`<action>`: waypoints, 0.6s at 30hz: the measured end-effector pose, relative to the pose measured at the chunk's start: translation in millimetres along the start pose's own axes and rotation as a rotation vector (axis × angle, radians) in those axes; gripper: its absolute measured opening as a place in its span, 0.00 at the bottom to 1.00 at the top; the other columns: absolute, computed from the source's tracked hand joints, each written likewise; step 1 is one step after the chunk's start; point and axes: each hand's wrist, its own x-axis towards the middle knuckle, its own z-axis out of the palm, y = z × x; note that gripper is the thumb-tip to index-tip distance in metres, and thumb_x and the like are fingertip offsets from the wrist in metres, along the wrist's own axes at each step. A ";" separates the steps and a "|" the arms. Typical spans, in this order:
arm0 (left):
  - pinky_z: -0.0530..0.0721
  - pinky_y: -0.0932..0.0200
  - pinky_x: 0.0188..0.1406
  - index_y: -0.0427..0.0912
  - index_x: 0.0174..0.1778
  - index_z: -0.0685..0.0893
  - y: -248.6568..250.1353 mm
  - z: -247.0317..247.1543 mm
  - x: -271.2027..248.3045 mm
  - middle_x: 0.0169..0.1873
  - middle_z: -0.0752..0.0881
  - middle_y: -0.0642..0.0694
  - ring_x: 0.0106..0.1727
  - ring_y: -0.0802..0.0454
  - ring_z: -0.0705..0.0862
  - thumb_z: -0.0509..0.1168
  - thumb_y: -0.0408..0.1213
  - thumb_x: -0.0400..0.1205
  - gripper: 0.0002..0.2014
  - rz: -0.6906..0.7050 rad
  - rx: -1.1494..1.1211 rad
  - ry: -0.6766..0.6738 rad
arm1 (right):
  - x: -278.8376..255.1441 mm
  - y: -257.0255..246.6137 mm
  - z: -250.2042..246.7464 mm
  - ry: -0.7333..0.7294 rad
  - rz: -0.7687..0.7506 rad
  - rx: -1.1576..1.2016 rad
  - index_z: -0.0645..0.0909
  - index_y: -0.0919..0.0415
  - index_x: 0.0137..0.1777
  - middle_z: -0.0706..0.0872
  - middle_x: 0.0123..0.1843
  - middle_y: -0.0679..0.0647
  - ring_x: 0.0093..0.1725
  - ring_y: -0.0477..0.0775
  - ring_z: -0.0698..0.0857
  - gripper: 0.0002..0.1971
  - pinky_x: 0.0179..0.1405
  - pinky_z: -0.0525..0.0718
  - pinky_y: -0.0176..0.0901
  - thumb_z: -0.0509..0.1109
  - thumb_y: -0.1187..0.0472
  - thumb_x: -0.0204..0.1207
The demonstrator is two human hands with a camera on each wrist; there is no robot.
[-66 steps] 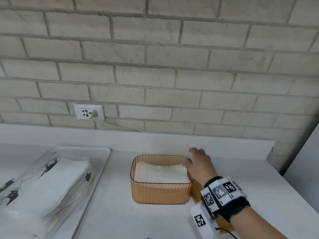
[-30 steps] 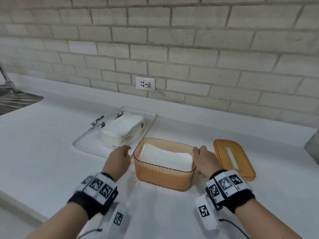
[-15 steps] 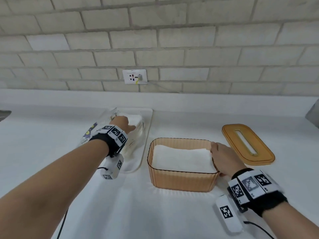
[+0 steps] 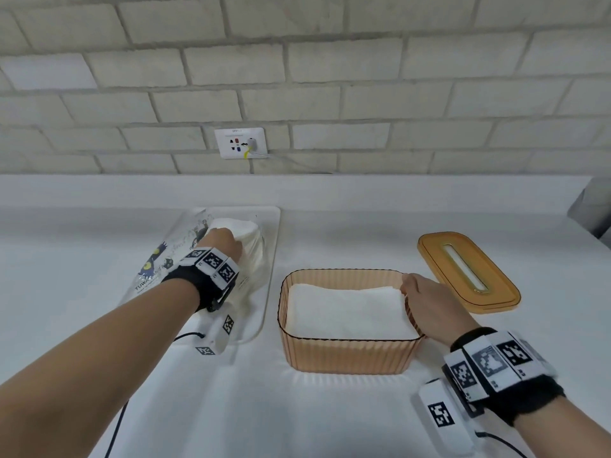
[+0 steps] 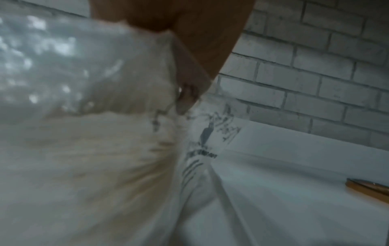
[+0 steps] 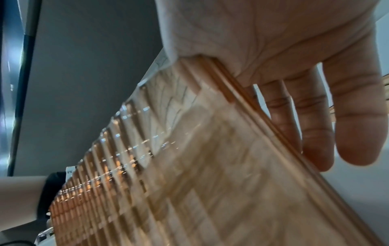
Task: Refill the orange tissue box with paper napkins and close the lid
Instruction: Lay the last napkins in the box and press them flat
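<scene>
The ribbed orange tissue box (image 4: pixel 347 355) stands open on the counter, with a layer of white napkins (image 4: pixel 347 309) inside. My right hand (image 4: pixel 426 304) grips its right end wall, the palm (image 6: pixel 273 41) over the rim and the fingers (image 6: pixel 357 129) down the outside. The orange lid (image 4: pixel 469 272), with its long slot, lies flat to the right of the box. My left hand (image 4: pixel 222 242) reaches into the open plastic pack (image 4: pixel 158 262) on the tray and grips a bunch of paper napkins (image 4: pixel 246 238), which bend upward. In the left wrist view my thumb (image 5: pixel 186 98) presses the napkins (image 5: pixel 84 149).
The white tray (image 4: pixel 270 246) lies left of the box, close to the counter's back ledge. A wall socket (image 4: pixel 240 142) with a plugged cable sits on the brick wall behind. A grey object (image 4: pixel 591 209) stands at the far right edge. Wrist cables trail across the near counter.
My left hand left the box's left side, reached to the pack on the tray and closed on the napkins, which now curl up. My right hand has stayed on the box's right end.
</scene>
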 end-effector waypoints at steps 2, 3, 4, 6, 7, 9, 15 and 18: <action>0.74 0.58 0.41 0.37 0.27 0.68 -0.3 -0.6 1.4 0.37 0.78 0.40 0.45 0.42 0.83 0.55 0.34 0.85 0.18 -0.031 0.000 -0.015 | 0.0 1.4 0.3 0.013 0.002 0.020 0.70 0.58 0.40 0.78 0.38 0.53 0.43 0.57 0.78 0.18 0.44 0.74 0.46 0.43 0.57 0.87; 0.75 0.56 0.44 0.35 0.30 0.72 0.5 -1.0 0.7 0.40 0.80 0.38 0.51 0.40 0.84 0.55 0.33 0.85 0.17 -0.037 0.001 -0.020 | 0.3 2.7 0.4 0.018 0.001 0.035 0.69 0.55 0.37 0.77 0.36 0.52 0.41 0.56 0.78 0.19 0.42 0.73 0.45 0.43 0.55 0.87; 0.77 0.53 0.46 0.32 0.35 0.77 2.0 -1.0 -0.3 0.44 0.82 0.35 0.55 0.38 0.84 0.55 0.32 0.85 0.14 -0.038 0.006 -0.020 | 1.4 3.6 0.7 0.019 -0.003 0.045 0.68 0.54 0.35 0.77 0.35 0.52 0.39 0.55 0.78 0.19 0.41 0.72 0.45 0.43 0.54 0.86; 0.80 0.50 0.52 0.29 0.52 0.83 6.0 -1.3 -5.2 0.54 0.85 0.33 0.59 0.36 0.84 0.58 0.31 0.84 0.11 -0.043 0.036 -0.023 | 4.7 6.2 2.7 0.016 -0.019 0.056 0.68 0.53 0.35 0.78 0.34 0.52 0.38 0.54 0.78 0.20 0.40 0.72 0.45 0.43 0.53 0.86; 0.80 0.50 0.54 0.30 0.57 0.82 8.0 -1.2 -7.6 0.57 0.84 0.33 0.60 0.36 0.83 0.59 0.30 0.83 0.12 -0.042 0.059 -0.025 | 5.7 7.4 3.3 0.016 -0.028 0.051 0.68 0.53 0.35 0.78 0.34 0.52 0.38 0.54 0.78 0.20 0.40 0.72 0.45 0.43 0.53 0.86; 0.81 0.51 0.54 0.30 0.58 0.82 9.5 0.3 -10.6 0.59 0.83 0.34 0.60 0.38 0.83 0.58 0.27 0.82 0.11 -0.029 0.107 -0.023 | 7.5 8.5 4.8 0.015 -0.046 0.034 0.67 0.52 0.34 0.77 0.34 0.51 0.39 0.55 0.78 0.20 0.40 0.71 0.45 0.43 0.54 0.86; 0.80 0.56 0.46 0.30 0.55 0.81 6.8 1.9 -19.8 0.55 0.84 0.37 0.55 0.42 0.85 0.55 0.22 0.82 0.12 -0.014 0.219 -0.019 | 9.1 11.2 5.7 0.032 -0.080 -0.033 0.68 0.53 0.38 0.77 0.35 0.50 0.42 0.55 0.79 0.19 0.44 0.74 0.45 0.40 0.52 0.86; 0.80 0.55 0.47 0.31 0.58 0.80 4.4 -11.7 -27.7 0.57 0.84 0.37 0.55 0.41 0.84 0.55 0.24 0.84 0.11 -0.020 0.222 0.019 | 9.5 12.0 6.4 0.014 -0.100 -0.094 0.67 0.53 0.41 0.74 0.35 0.47 0.41 0.53 0.77 0.17 0.43 0.73 0.43 0.40 0.54 0.86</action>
